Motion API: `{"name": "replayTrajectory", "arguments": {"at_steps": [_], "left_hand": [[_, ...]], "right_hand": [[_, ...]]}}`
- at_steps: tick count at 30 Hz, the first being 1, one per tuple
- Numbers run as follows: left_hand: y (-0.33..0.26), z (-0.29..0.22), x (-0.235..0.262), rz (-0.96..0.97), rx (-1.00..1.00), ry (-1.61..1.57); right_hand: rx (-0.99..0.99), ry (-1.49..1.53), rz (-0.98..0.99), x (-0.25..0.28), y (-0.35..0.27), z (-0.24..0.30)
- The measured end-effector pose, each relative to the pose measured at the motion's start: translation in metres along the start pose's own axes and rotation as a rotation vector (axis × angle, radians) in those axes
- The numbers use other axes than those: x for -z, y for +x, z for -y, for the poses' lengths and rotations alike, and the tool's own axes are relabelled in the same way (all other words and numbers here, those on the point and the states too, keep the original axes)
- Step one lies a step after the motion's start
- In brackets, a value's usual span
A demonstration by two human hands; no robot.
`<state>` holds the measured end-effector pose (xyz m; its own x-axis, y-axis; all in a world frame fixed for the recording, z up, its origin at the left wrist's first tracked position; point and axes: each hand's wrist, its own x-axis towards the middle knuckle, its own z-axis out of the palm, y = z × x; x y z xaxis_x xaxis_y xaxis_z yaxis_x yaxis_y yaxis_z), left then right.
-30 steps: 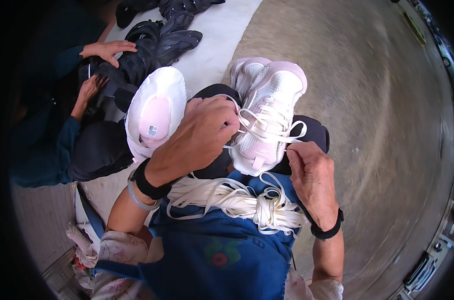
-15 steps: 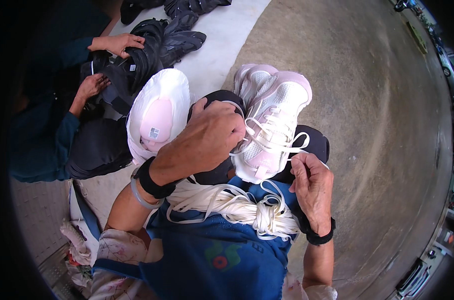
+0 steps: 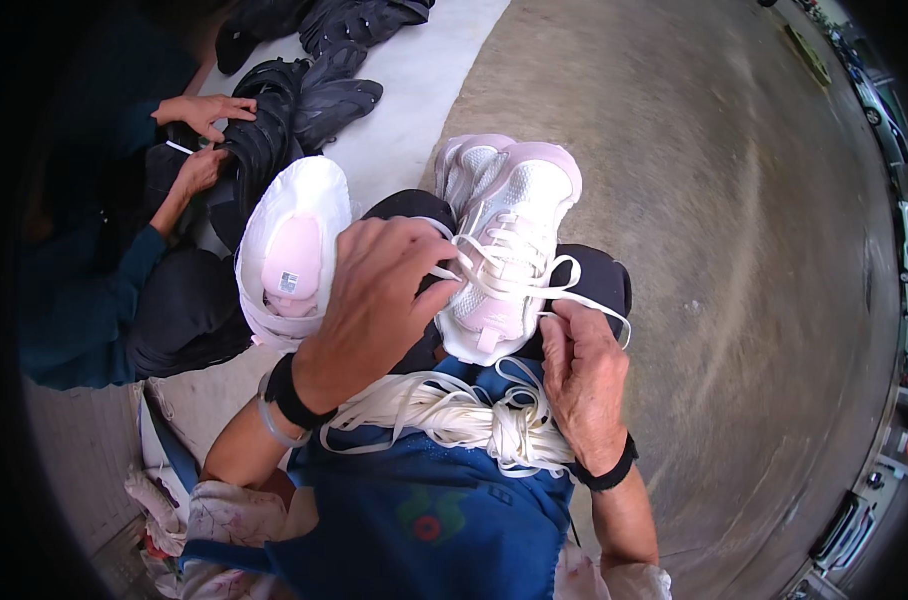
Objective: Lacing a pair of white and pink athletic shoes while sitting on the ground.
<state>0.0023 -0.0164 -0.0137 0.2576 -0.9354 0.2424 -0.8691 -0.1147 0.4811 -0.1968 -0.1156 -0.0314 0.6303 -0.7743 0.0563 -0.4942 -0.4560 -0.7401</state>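
The white-and-pink shoe (image 3: 522, 208) lies at the person's knees, between the two hands, with its toe pointing away from the body and its heel tab toward the blue apron (image 3: 374, 530). A white lace (image 3: 539, 292) is threaded across its front and forms loose loops over the opening.

The left hand (image 3: 379, 290) is at the shoe's left side, back upward. A narrow gap shows between its thumb and fingers, with lace visible there; whether the lace is gripped cannot be told. The right hand (image 3: 586, 365) is at the right of the heel, its thumb and forefinger pinched on the white lace.

A second pale shoe (image 3: 458, 168) lies just beyond the first, partly covered by it. To the left of the left hand is an open white piece of footwear (image 3: 246, 250) with a pink insole (image 3: 293, 255) bearing a small label. A knotted bundle of white laces (image 3: 454, 412) rests on the apron. Each of the person's wrists carries a black band.

At upper left, a co-worker's hands (image 3: 210, 112) touch a row of black shoes (image 3: 266, 125). More dark footwear lies on a white sheet (image 3: 409, 130), beside the brown floor (image 3: 734, 300).
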Motion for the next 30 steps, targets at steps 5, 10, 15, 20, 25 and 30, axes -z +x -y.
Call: {"name": "replayTrajectory", "arguments": {"at_steps": [5,10,15,20,25,30], "left_hand": [[-0.024,-0.013,-0.007,0.011,0.094,-0.112],[-0.022,-0.013,-0.018,-0.007,0.146,-0.195],[-0.022,-0.011,-0.024,0.032,0.155,-0.136],[-0.017,0.001,-0.031,-0.057,0.057,-0.122],[-0.014,0.000,-0.034,-0.065,0.133,-0.266],[-0.014,-0.011,-0.021,0.086,-0.026,-0.066]], "right_hand": [[-0.075,-0.020,-0.022,0.002,-0.015,0.010],[0.027,-0.167,-0.049,-0.007,-0.020,0.006],[0.087,-0.239,-0.076,-0.013,-0.017,0.003],[0.111,-0.205,-0.098,-0.022,-0.011,0.004],[0.131,-0.098,-0.122,-0.018,-0.006,-0.007],[0.129,-0.036,-0.129,-0.019,-0.009,-0.005]]}}
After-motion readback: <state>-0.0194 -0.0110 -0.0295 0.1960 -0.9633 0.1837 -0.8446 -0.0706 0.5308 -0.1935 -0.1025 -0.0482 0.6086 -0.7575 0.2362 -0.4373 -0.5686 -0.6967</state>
